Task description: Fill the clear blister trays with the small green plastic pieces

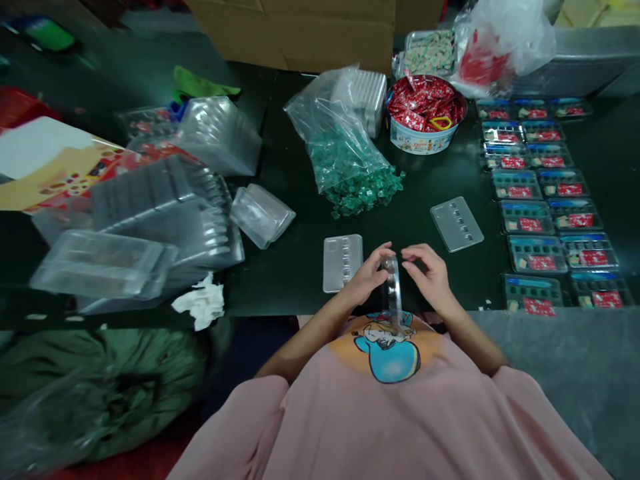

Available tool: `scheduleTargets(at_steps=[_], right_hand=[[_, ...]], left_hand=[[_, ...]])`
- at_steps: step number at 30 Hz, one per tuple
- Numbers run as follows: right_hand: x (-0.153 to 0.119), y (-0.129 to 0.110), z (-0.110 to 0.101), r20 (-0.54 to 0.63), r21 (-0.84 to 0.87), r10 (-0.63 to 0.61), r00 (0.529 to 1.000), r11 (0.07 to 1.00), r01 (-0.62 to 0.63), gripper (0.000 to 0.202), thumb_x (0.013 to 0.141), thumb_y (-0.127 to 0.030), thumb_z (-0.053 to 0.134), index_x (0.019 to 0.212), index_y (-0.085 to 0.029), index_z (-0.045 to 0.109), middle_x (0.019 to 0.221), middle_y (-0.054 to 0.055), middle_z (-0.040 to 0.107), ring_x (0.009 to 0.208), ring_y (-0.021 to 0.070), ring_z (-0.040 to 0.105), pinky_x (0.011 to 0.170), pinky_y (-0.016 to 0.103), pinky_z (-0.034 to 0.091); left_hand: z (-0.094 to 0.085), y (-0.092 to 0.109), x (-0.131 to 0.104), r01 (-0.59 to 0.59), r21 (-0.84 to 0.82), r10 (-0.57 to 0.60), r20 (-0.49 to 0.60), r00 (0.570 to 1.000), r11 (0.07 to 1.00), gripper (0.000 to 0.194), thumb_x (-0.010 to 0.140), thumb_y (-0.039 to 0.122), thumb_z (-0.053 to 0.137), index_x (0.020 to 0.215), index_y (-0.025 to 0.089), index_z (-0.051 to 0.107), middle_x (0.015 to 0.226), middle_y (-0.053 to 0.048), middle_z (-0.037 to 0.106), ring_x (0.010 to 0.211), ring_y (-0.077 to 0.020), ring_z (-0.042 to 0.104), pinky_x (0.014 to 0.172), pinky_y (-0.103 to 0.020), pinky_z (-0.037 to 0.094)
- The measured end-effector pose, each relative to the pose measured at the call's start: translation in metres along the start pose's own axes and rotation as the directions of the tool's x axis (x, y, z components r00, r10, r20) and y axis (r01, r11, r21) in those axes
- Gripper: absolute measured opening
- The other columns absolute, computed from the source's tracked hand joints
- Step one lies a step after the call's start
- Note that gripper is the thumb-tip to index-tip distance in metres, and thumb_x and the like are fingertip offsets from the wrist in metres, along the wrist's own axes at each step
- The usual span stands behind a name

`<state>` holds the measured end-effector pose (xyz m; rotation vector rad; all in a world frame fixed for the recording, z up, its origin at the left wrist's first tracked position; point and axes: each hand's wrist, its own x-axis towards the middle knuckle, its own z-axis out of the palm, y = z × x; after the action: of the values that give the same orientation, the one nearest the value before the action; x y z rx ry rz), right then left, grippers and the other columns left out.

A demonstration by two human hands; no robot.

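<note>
A clear plastic tray [393, 287] stands on edge near the table's front edge, pinched at its top left by my left hand [373, 272]. My right hand [427, 272] is just right of the tray, its thumb and fingers curved and apart, with nothing seen between them. One flat clear tray [343, 263] with a row of small wells lies left of my left hand. Another flat clear tray [457, 224] lies beyond my right hand. Green translucent pieces [367, 190] spill from a clear plastic bag [333, 120] farther back.
Filled trays [530, 217] stand in columns at the right. A round tin [424, 137] holds red packets. Stacked clear trays [165, 220] and a crumpled white tissue [201, 303] are at the left. A cardboard box [310, 33] stands behind.
</note>
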<state>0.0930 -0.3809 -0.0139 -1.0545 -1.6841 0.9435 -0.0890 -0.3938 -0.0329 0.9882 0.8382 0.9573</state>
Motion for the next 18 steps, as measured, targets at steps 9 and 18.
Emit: scheduleTargets(at_steps=[9, 18], right_hand=[[0.010, 0.000, 0.013, -0.043, 0.083, -0.160, 0.986, 0.983, 0.163, 0.012, 0.087, -0.018, 0.063, 0.095, -0.025, 0.070, 0.092, 0.003, 0.071, 0.087, 0.0162, 0.067, 0.078, 0.034, 0.055], [0.009, 0.006, 0.027, -0.170, 0.068, -0.233, 0.958, 0.967, 0.247, 0.009, 0.085, -0.016, 0.065, 0.088, -0.024, 0.067, 0.084, 0.002, 0.071, 0.078, 0.0158, 0.067, 0.071, 0.034, 0.056]], left_hand=[[0.000, -0.010, 0.003, -0.009, 0.118, 0.006, 0.027, 1.000, 0.993, 0.060, 0.074, 0.050, 0.073, 0.124, 0.023, 0.053, 0.156, -0.010, 0.027, 0.146, -0.0334, 0.020, 0.118, -0.048, 0.020], [0.004, -0.010, 0.002, -0.037, 0.057, 0.037, 0.016, 0.999, 0.998, 0.052, 0.073, 0.046, 0.073, 0.116, 0.022, 0.055, 0.154, -0.012, 0.032, 0.147, -0.0335, 0.019, 0.115, -0.048, 0.025]])
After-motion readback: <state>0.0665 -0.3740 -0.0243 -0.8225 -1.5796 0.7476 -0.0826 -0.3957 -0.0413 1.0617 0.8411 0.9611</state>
